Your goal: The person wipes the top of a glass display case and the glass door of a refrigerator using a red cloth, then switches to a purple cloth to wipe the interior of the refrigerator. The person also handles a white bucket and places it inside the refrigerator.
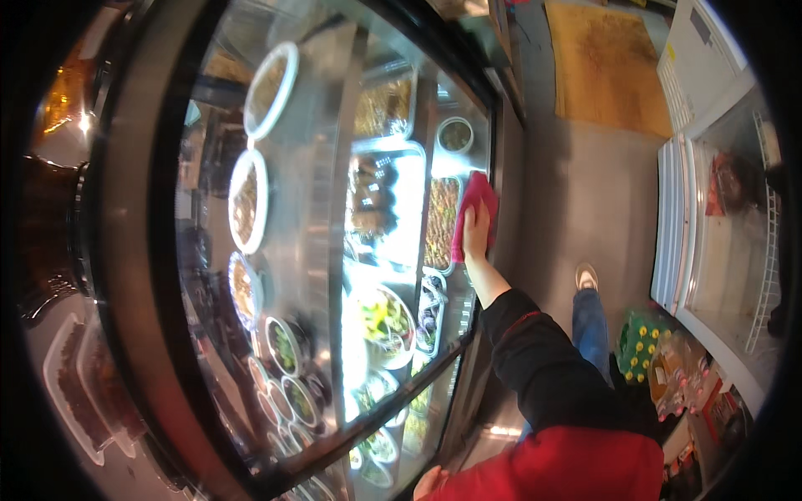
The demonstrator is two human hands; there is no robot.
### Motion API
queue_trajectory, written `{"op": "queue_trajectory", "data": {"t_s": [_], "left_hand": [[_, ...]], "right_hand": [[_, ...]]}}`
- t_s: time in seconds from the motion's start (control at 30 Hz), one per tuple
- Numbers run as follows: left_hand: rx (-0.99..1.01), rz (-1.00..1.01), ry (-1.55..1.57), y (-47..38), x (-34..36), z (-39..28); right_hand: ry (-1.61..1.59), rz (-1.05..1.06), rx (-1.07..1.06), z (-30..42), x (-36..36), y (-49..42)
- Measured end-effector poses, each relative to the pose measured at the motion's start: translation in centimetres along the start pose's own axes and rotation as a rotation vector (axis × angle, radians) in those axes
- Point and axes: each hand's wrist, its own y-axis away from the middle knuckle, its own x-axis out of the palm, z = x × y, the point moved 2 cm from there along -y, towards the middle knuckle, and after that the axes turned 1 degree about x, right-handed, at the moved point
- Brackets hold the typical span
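My right hand (476, 228) is closed on a crumpled pink cloth (481, 188), pressed against the glass door of a lit food display case near the door's dark frame (496, 134). Behind the glass beside it are a tray of small brownish food pieces (442, 216) and a round bowl (456, 135). My left hand (430, 482) shows only in part at the bottom edge, close to the case's lower end; its fingers are mostly hidden.
White bowls (249, 200), metal trays (382, 113) and salad bowls (382, 322) fill the shelves. Across the floor, flattened cardboard (608, 69) lies near an open white refrigerator (720, 263). Green-wrapped bottles (642, 347) stand below it, right of my shoe (586, 277).
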Motion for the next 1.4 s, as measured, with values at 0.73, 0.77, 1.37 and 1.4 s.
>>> {"op": "queue_trajectory", "data": {"t_s": [0.73,0.77,1.37,1.4], "left_hand": [[0.049,-0.025,-0.060,4.8,8.3,-5.6],[0.039,-0.031,-0.035,4.9,8.2,-4.9],[0.254,0.326,0.054,-0.9,1.8,-5.3],[0.296,0.371,0.103,-0.2,2.0,-5.9]], "right_hand": [[-0.308,0.100,-0.726,26.8,8.3,-14.3],[-0.305,0.100,-0.536,21.0,7.0,-15.1],[0.096,0.066,-0.026,12.3,-3.2,27.3],[0.003,0.175,-0.022,15.2,-3.4,27.8]]}}
